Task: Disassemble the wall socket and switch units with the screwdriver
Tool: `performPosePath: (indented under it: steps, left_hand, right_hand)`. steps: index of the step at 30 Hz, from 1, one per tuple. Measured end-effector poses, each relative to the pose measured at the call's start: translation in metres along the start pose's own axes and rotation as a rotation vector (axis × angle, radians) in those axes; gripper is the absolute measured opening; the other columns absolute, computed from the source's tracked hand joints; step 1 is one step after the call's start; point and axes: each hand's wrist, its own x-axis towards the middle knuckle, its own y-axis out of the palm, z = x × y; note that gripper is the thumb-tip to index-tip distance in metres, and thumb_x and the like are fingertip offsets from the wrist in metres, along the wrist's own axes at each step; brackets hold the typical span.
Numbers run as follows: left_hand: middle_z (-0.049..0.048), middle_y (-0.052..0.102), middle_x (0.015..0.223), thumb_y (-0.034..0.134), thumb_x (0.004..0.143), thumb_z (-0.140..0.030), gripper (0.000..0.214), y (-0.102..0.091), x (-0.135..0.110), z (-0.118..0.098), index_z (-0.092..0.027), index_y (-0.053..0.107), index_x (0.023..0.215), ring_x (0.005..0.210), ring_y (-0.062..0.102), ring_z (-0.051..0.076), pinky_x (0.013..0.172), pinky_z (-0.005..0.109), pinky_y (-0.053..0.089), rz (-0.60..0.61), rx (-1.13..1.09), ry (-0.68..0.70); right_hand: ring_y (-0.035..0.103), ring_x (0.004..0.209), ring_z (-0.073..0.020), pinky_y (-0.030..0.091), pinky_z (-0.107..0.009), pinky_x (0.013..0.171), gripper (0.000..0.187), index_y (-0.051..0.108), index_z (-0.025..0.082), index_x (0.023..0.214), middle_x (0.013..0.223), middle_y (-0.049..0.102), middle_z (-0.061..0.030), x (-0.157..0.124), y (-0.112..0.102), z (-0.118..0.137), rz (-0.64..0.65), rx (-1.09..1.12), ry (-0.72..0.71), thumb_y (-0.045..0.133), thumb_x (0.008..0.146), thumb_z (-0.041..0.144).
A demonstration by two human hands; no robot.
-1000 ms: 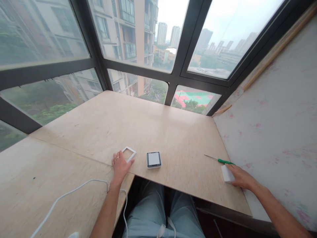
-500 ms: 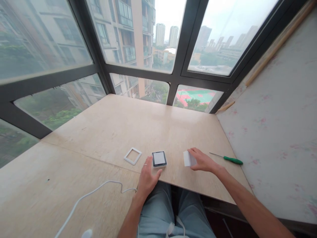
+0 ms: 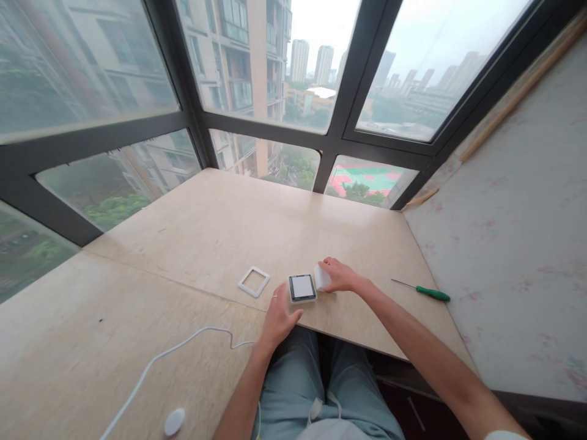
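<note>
A small square device (image 3: 302, 287) with a white face and dark rim lies near the front edge of the plywood table (image 3: 229, 226). My left hand (image 3: 280, 314) rests by its near left corner, fingers apart, thumb touching the table beside it. My right hand (image 3: 338, 275) grips a white plastic block (image 3: 321, 277) and holds it against the device's right side. A white square frame (image 3: 254, 281) lies flat to the left of the device.
A green-handled screwdriver (image 3: 424, 291) lies to the right near the wall. A white cable (image 3: 174, 351) with a round white puck (image 3: 174, 421) runs across the lower left board. Dark window frames close the far side.
My right hand carried the white block from beside the screwdriver leftward to the device. My left hand left the white frame and moved right to the device.
</note>
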Motion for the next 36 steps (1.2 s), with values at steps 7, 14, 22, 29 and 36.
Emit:
performPosePath:
  steps: [7,14,22,29,36]
  left_hand:
    - [0.0203,0.021,0.154,0.066,0.069,-0.028,0.098,0.013,0.035,0.018,0.001,0.018,0.149,0.145,0.016,0.026,0.120,0.040,0.015,0.082,0.087,0.162]
    - [0.0190,0.035,0.147,0.059,0.068,-0.028,0.087,-0.007,0.040,0.024,0.000,0.030,0.145,0.138,0.032,0.027,0.117,0.041,0.024,0.106,0.115,0.192]
    - [0.0187,0.036,0.147,0.062,0.074,-0.024,0.077,-0.009,0.023,0.027,-0.001,0.035,0.143,0.139,0.030,0.030,0.117,0.043,0.025,-0.145,0.241,0.119]
    - [0.0127,0.044,0.140,0.057,0.089,-0.022,0.054,0.015,-0.020,-0.047,-0.015,0.038,0.139,0.136,0.036,0.022,0.113,0.040,0.034,-0.432,0.131,0.244]
    - [0.0167,0.028,0.150,0.077,0.071,-0.045,0.097,0.066,-0.027,-0.074,-0.014,0.023,0.145,0.140,0.030,0.025,0.111,0.039,0.037,-0.223,-0.585,-0.182]
  right_hand:
    - [0.045,0.108,-0.0263,0.043,-0.035,0.092,0.069,0.055,0.009,0.115,0.121,0.046,-0.0143,0.015,-0.001,0.016,0.043,-0.049,-0.068,0.077,0.056,0.036]
    - [0.045,0.116,-0.0303,0.042,-0.039,0.097,0.076,0.050,0.006,0.129,0.131,0.045,-0.0194,0.012,-0.001,0.017,0.081,-0.073,-0.131,0.074,0.064,0.037]
    - [0.042,0.126,-0.0353,0.040,-0.043,0.104,0.100,0.026,-0.006,0.148,0.144,0.038,-0.0232,0.009,0.000,0.028,0.149,-0.052,-0.193,0.068,0.067,0.034]
    - [0.041,0.131,-0.0350,0.039,-0.045,0.106,0.106,0.021,-0.006,0.151,0.148,0.034,-0.0225,-0.003,-0.009,0.028,0.133,0.094,-0.232,0.066,0.064,0.035]
    - [0.036,0.137,-0.0257,0.036,-0.034,0.110,0.082,0.042,0.001,0.142,0.148,0.036,-0.0168,-0.034,-0.012,0.013,0.017,0.435,-0.323,0.064,0.068,0.028]
